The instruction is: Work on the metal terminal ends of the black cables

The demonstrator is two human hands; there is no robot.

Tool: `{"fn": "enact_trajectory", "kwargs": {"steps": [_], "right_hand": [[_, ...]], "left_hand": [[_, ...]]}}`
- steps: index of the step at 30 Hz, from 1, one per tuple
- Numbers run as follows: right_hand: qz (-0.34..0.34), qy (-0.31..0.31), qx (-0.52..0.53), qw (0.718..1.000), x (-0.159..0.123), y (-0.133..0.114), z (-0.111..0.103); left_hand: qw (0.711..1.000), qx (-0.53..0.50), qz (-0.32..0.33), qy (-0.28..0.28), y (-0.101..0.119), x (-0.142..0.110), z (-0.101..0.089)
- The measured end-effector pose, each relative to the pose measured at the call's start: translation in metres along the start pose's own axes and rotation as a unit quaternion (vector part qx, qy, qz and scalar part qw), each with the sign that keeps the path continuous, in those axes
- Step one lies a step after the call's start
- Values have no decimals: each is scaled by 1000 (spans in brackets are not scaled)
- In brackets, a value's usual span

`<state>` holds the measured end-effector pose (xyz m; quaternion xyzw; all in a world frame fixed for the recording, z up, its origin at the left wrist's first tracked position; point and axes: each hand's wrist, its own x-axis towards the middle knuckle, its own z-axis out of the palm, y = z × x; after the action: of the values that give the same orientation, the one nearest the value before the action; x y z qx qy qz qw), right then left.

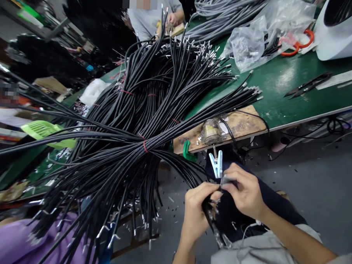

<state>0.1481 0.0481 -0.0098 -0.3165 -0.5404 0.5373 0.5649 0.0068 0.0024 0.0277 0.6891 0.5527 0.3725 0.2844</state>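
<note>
Cable pile [154,100] on L part of table [297,81], many strands hanging past front edge; tied bundle [167,135] across its front, ends pointing back R, behind board [246,121]. Board at table's front edge, R of pile; small device [210,131] on it, clamp [189,152] at its L end. Peg [218,167] in front of device, just beyond L hand [197,207] & R hand [246,189], which are close tog. Back R on table: snips [308,85], scissors [298,48] behind, nxt to plastic bag [246,47]; housing [340,34] far R. Cable coil [225,9] behind bag, to its L. Co-worker's hand [172,19] behind pile; another person's sleeve [16,243] lower L.
</note>
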Motion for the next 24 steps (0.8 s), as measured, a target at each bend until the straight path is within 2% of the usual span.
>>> {"fn": "enact_trajectory", "kwargs": {"steps": [1,2,4,6,7,10,13,16,18,21,24], "right_hand": [[72,-46,64,994,2,0,-4],[149,-93,128,976,5,1,-8],[274,-184,216,919,12,4,-18],[332,-253,214,883,24,4,-29],[342,-271,189,880,31,3,-34],[322,-234,113,911,54,-3,-39],[289,-184,173,923,69,-8,-26],[289,-182,284,896,71,-6,-6],[294,-152,329,885,67,-3,3],[300,-104,376,870,62,1,9],[320,-121,406,847,60,3,9]], "left_hand": [[1000,-15,1,-10,1,2,-1],[999,-31,4,-6,1,5,-1],[998,-56,9,25,1,8,2],[996,-59,7,61,1,9,6],[996,-55,4,76,2,9,9],[993,-42,0,106,4,8,12],[989,-59,22,137,5,7,11],[977,-98,37,183,4,8,10],[973,-104,30,204,4,9,11],[977,-84,14,195,5,14,12],[982,-70,-8,173,9,17,11]]}}
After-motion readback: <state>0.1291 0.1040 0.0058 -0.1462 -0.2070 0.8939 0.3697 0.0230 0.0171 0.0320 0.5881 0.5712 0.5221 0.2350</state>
